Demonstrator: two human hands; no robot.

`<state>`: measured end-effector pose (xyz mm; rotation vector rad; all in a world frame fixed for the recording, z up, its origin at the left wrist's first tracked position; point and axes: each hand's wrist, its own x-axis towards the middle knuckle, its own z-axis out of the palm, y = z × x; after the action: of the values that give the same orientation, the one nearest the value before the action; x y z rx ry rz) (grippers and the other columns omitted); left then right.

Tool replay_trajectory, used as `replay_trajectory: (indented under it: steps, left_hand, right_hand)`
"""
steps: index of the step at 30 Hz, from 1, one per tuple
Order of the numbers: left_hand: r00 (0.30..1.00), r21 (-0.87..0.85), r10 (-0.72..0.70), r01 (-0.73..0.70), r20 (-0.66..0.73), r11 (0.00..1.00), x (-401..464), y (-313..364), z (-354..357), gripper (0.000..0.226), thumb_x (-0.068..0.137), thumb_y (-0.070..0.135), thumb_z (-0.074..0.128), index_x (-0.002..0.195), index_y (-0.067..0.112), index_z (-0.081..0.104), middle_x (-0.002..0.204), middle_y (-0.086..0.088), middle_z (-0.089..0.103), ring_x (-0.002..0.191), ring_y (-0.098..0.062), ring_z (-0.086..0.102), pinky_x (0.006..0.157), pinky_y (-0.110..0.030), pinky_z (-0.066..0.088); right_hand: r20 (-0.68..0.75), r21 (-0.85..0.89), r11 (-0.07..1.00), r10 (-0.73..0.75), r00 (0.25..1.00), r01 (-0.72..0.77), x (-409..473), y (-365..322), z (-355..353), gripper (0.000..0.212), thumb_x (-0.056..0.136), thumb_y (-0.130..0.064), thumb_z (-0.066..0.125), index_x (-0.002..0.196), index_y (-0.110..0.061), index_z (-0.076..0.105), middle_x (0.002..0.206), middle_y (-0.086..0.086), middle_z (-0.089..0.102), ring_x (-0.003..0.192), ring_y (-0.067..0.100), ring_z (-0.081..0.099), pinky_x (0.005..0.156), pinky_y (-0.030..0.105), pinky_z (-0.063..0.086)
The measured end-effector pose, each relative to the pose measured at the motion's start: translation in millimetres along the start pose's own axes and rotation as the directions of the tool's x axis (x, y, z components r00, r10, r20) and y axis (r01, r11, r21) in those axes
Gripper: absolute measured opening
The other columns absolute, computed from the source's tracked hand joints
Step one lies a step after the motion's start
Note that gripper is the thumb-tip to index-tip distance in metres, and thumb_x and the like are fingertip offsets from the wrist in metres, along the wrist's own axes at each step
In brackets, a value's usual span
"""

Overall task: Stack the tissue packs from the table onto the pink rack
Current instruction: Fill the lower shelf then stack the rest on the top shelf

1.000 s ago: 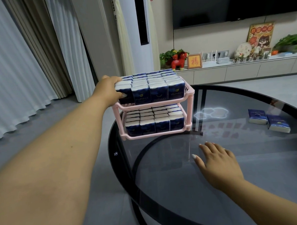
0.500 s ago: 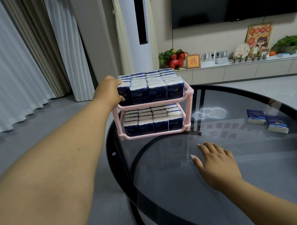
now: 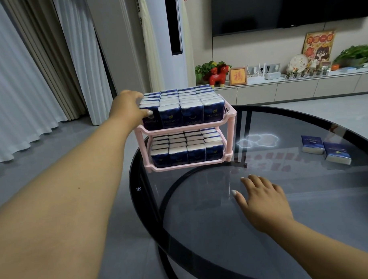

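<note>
Tissue packs fill both shelves of the pink rack (image 3: pixel 230 117), four across each front row; the rows behind are too tightly packed to count. Two loose tissue packs (image 3: pixel 325 149) lie flat and touching on the glass table (image 3: pixel 203 232), well to the right of the rack. The left hand (image 3: pixel 128 108) grips the front-left pack on the rack's top shelf (image 3: pixel 150 117), thumb on its face. The right hand (image 3: pixel 262 199) rests flat and open on the glass nearer than the rack, holding nothing

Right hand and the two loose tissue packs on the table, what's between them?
Only bare glass table between right hand and loose tissue packs, seen from the head view.
</note>
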<state>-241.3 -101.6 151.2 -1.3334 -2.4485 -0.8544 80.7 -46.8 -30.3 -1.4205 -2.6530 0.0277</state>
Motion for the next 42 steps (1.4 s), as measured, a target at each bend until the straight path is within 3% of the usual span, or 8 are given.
replay_trajectory:
  steps: [3,9,13,19,25,33,38,42]
  left_hand:
    - [0.981,-0.084,-0.011,-0.005,-0.191,0.996,-10.5,17.9,-11.7,0.041,0.092,0.029,0.064,0.129,0.012,0.058,0.138,-0.01,0.049,0.126,-0.028,0.048,0.101,-0.032,0.036]
    - [0.889,-0.234,0.136,-0.258,-0.436,0.937,-58.5,88.8,4.4,0.018,0.095,0.02,0.052,0.102,0.008,0.064,0.102,-0.003,0.057,0.1,-0.021,0.054,0.08,-0.021,0.035]
    - [0.921,-0.331,0.249,-0.346,-0.3,0.878,-100.1,126.8,44.0,0.012,0.095,0.016,0.052,0.096,0.009,0.062,0.094,0.005,0.051,0.09,-0.018,0.053,0.079,-0.027,0.043]
    - [0.988,-0.518,0.154,-0.136,-0.008,0.845,-156.2,148.7,118.8,0.012,0.098,0.02,0.048,0.094,0.016,0.059,0.096,0.004,0.055,0.086,-0.015,0.054,0.073,-0.025,0.041]
    - [0.946,-0.466,0.067,0.093,0.316,0.88,-181.3,146.1,170.7,0.023,0.101,0.033,0.04,0.106,0.019,0.058,0.109,-0.002,0.061,0.099,-0.022,0.057,0.084,-0.034,0.045]
    - [0.852,-0.104,0.148,-0.111,0.503,0.988,-185.8,157.4,197.2,0.053,0.103,0.049,0.022,0.15,0.026,0.031,0.158,0.006,0.028,0.147,-0.012,0.018,0.121,-0.032,0.006]
    - [0.85,-0.084,0.15,-0.124,0.506,0.989,-183.9,157.4,200.8,0.054,0.102,0.05,0.022,0.15,0.027,0.032,0.158,0.007,0.029,0.147,-0.012,0.019,0.121,-0.032,0.008]
    - [0.864,-0.093,0.155,-0.125,0.479,0.988,-181.9,157.6,201.1,0.054,0.102,0.05,0.024,0.148,0.025,0.035,0.156,0.006,0.033,0.145,-0.013,0.024,0.119,-0.032,0.011]
  right_hand:
    - [-0.008,0.004,1.0,-0.001,1.0,0.001,0.1,-0.2,0.3,0.064,0.094,-0.062,0.014,0.144,-0.026,0.029,0.149,-0.005,0.031,0.138,0.017,0.025,0.109,0.034,0.022]
    - [-0.023,0.046,0.999,-0.015,1.0,0.016,0.3,0.5,0.0,0.061,0.094,-0.06,0.015,0.14,-0.024,0.035,0.145,-0.004,0.036,0.135,0.018,0.029,0.107,0.035,0.024]
    - [-0.027,0.095,0.995,-0.016,1.0,0.019,-0.5,3.4,-0.7,0.061,0.095,-0.059,0.016,0.141,-0.024,0.035,0.148,-0.003,0.035,0.137,0.018,0.026,0.108,0.036,0.022]
    - [-0.088,0.362,0.932,0.055,0.995,-0.019,6.7,16.5,0.9,0.043,0.097,-0.048,0.034,0.124,-0.022,0.056,0.131,-0.004,0.054,0.123,0.016,0.045,0.1,0.033,0.032]
    - [-0.044,0.736,0.665,0.235,0.971,-0.128,19.0,64.2,-6.6,0.028,0.094,-0.029,0.052,0.116,-0.014,0.061,0.12,0.005,0.06,0.108,0.02,0.056,0.086,0.027,0.042]
    - [-0.329,0.329,0.9,0.393,0.859,-0.286,46.0,171.3,-27.2,0.038,0.085,-0.023,0.057,0.121,-0.011,0.056,0.127,0.013,0.048,0.119,0.031,0.04,0.1,0.039,0.03]
    - [-0.127,0.064,0.901,0.434,0.892,-0.429,68.8,207.7,-31.3,0.045,0.089,-0.045,0.045,0.13,-0.028,0.043,0.144,0.009,0.027,0.127,0.035,0.028,0.1,0.043,0.026]
    - [0.035,0.14,0.884,0.445,0.895,-0.446,72.9,215.1,-20.5,0.047,0.094,-0.053,0.035,0.137,-0.032,0.038,0.147,0.008,0.024,0.12,0.041,0.039,0.101,0.046,0.031]
